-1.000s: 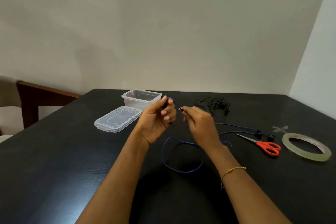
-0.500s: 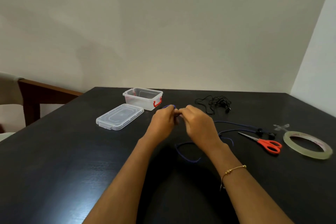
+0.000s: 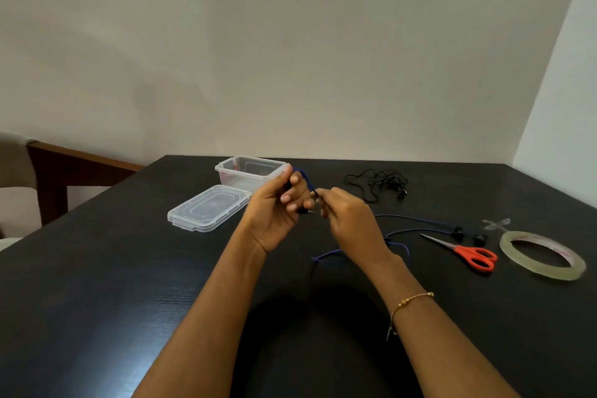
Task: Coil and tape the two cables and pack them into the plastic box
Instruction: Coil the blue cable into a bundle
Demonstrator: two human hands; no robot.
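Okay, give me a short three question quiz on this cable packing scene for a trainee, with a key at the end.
1. True or false: the lid is fitted on the plastic box.
2. Which cable do the hands hold: A) the blue cable or B) the black cable?
3. What lies between the scissors and the table's right edge?

Key
1. False: the lid lies flat on the table beside the open box.
2. A: the left hand holds blue loops and the right hand pinches the strand; the black cable lies in a loose tangle at the far side.
3. The clear tape roll.
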